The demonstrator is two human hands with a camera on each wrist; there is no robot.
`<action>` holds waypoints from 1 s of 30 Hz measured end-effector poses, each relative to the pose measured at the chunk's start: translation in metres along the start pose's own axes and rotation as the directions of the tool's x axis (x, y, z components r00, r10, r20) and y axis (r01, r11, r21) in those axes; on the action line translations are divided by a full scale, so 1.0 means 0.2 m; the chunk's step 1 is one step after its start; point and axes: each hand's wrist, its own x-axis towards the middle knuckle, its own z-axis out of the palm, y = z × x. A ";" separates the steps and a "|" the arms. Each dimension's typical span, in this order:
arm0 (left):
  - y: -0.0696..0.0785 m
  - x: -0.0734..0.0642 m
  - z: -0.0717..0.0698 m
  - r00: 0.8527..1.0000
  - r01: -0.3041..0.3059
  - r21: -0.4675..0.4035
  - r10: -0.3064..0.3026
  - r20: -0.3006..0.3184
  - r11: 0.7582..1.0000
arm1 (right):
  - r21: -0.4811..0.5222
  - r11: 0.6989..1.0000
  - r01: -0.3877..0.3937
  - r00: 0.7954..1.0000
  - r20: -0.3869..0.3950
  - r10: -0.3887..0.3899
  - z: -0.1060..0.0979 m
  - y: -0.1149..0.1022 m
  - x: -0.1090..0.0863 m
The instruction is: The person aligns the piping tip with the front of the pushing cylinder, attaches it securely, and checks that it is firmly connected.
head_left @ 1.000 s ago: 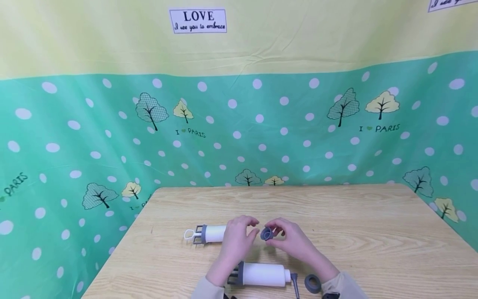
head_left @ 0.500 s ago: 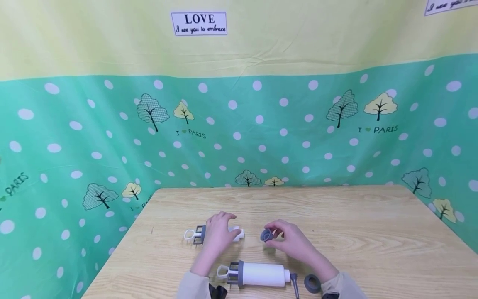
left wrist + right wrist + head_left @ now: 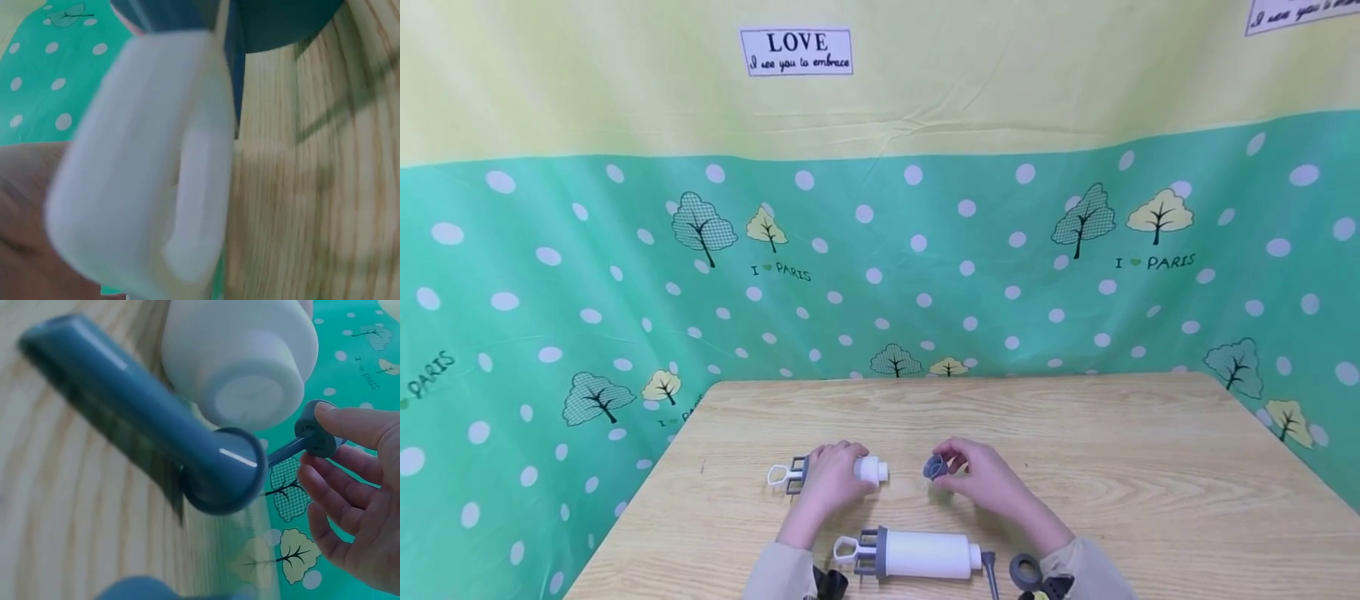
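In the head view my left hand (image 3: pixel 833 475) grips the far white syringe-like cylinder (image 3: pixel 869 470), which lies on the table. The hand covers its middle; a grey end frame and white loop handle (image 3: pixel 780 475) stick out on the left, a bare white neck on the right. My right hand (image 3: pixel 992 482) pinches a small dark grey nozzle cap (image 3: pixel 935 467) just right of that neck, apart from it. Thumb and fingertips hold the cap (image 3: pixel 317 434) in the right wrist view, where a thin stem projects from it. The left hand's fingers are hidden in the left wrist view.
A second white cylinder (image 3: pixel 928 555) with loop handle (image 3: pixel 846 549) lies nearer, between the forearms. By its neck are a grey spout nozzle (image 3: pixel 990 573) and a grey ring (image 3: pixel 1026 571). Behind the wooden table (image 3: pixel 1120 450) hangs a green and yellow printed cloth (image 3: pixel 820 317).
My left hand has moved left, away from the cap, and come down onto the far cylinder, taking hold of it. The right hand stays nearly in place, still pinching the cap.
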 end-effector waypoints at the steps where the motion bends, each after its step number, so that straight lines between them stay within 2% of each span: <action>1: 0.00 0.00 0.00 1.000 -0.002 0.006 0.002 0.000 1.000 | 0.002 1.000 -0.002 1.000 0.001 0.002 0.00 0.00 0.00; 6: -0.01 0.01 0.01 1.000 -0.002 0.019 0.002 0.006 1.000 | 0.021 1.000 -0.009 1.000 0.018 0.008 0.00 0.01 0.02; 11: -0.03 0.02 0.02 1.000 0.006 -0.004 -0.006 0.011 1.000 | 0.032 0.999 -0.018 0.999 0.040 0.017 0.01 0.01 0.03; 17: -0.03 0.01 0.02 1.000 0.010 -0.048 -0.010 0.012 0.999 | 0.045 0.999 -0.027 0.999 0.035 0.026 0.01 0.02 0.04; 30: -0.02 0.01 0.03 1.000 0.006 -0.056 -0.007 -0.018 0.998 | 0.074 0.997 -0.019 1.000 0.023 0.017 0.03 0.03 0.04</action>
